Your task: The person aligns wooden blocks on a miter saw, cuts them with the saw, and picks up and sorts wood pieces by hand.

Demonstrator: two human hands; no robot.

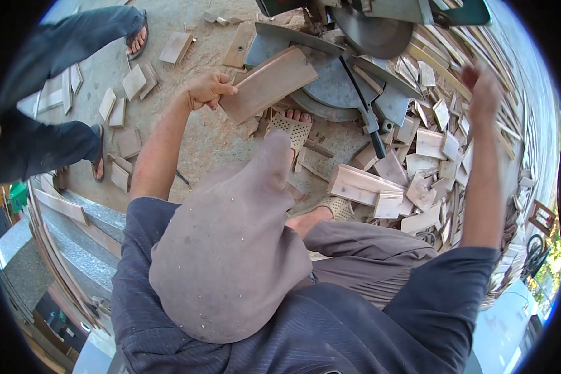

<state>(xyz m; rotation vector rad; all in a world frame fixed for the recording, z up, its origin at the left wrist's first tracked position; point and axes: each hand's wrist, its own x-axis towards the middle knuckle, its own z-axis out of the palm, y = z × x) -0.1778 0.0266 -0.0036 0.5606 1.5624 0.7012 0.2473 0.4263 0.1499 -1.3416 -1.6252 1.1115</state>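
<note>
My left hand (pixel 209 91) grips the near left end of a short wooden board (pixel 271 86), thumb along its edge. The board is held tilted, in front of the blade side of a mitre saw's round grey table (pixel 333 81), covering part of it. Above the table, the circular blade (pixel 374 31) is in view, with the saw head cut off by the top edge. To the right of the saw my right hand (pixel 477 81) is raised, blurred by motion, over the wood scraps. Its fingers cannot be made out.
Wood offcuts (pixel 421 190) lie heaped right of the saw, with long strips (pixel 458 47) behind them. Scattered blocks (pixel 134 81) lie on the floor at left. Another person's sandalled feet (pixel 137 40) stand there. The saw's black handle (pixel 377 140) sticks out toward me.
</note>
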